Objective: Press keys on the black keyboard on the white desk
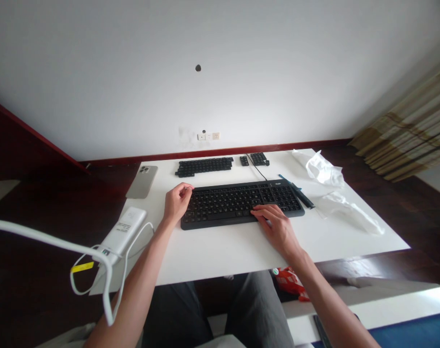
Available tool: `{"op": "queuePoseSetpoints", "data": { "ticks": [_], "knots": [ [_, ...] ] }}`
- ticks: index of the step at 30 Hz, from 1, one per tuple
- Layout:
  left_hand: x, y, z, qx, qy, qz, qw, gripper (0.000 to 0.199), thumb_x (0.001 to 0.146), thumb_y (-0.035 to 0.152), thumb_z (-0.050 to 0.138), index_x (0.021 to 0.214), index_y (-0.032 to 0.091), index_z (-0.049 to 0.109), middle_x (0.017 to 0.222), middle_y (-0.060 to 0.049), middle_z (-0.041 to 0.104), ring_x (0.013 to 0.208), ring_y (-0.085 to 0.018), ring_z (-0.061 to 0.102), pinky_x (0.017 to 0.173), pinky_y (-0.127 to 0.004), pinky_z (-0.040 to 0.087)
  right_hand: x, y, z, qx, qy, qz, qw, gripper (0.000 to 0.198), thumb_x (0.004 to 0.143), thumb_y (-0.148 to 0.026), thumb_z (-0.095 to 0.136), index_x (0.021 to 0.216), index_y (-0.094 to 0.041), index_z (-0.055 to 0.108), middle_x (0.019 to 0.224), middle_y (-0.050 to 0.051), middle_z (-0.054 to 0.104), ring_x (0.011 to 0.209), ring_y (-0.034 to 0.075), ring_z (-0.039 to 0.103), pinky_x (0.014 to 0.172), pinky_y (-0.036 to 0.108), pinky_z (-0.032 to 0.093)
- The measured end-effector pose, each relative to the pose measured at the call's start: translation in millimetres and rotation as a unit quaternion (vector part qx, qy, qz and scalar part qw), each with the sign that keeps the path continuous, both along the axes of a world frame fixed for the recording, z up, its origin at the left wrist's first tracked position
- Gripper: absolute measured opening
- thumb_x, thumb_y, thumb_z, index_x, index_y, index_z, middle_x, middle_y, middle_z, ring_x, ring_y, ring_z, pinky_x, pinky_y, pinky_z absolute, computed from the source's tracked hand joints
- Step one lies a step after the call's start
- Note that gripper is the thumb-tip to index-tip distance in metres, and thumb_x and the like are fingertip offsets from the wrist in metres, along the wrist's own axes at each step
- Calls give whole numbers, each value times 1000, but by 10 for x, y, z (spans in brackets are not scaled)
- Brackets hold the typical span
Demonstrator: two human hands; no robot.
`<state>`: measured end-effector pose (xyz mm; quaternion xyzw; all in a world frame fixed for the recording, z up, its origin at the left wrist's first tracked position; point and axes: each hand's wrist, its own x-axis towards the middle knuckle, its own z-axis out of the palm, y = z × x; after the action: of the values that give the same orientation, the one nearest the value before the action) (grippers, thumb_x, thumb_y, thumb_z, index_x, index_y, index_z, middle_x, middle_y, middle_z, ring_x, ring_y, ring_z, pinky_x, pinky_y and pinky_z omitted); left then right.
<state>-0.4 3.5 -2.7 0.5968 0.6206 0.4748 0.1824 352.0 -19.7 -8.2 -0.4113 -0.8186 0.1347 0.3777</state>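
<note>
keyboard lies flat mid tabletop, cable running off its far edge. your left hand sits at its left end, fingers curled loosely shut, nothing visible in them. your right hand rests open and flat, fingertips on the lower right keys.

risks: loose keycap rows and the small keycap cluster lie just behind; a shove of the board could scatter them. dark pen-like tool touches the right end and may roll. phone and power bank overhang the left edge; a snagged white cable could drag the bank off.
</note>
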Motion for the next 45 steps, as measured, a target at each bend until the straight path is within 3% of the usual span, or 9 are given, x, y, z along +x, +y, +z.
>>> {"op": "queuePoseSetpoints", "data": {
  "ticks": [17, 31, 45],
  "knots": [
    [8, -10, 21, -5, 4, 2, 1000, 21, 96, 33, 58, 88, 20, 73, 67, 3, 58, 59, -15, 48, 60, -26, 37, -2, -42, -16, 22, -21, 4, 1000, 28, 101, -13, 55, 116, -24, 76, 116, 9, 75, 111, 27, 66, 95, 49, 60],
    [7, -9, 15, 0, 13, 0, 1000, 23, 96, 35, 58, 88, 20, 73, 64, 3, 56, 58, -15, 47, 60, -26, 37, 38, 15, -6, -60, 38, -45, 996, 21, 103, -28, 60, 115, -27, 77, 115, 6, 76, 109, 26, 68, 98, 46, 58],
    [8, -5, 5, -2, 12, 1, 1000, 23, 96, 35, 58, 89, 20, 73, 64, 3, 57, 58, -15, 47, 60, -26, 37, -8, 1, -7, -20, 22, -20, 999, 24, 103, -24, 57, 109, -27, 80, 113, 7, 77, 107, 26, 70, 95, 45, 61]
  ]
}}
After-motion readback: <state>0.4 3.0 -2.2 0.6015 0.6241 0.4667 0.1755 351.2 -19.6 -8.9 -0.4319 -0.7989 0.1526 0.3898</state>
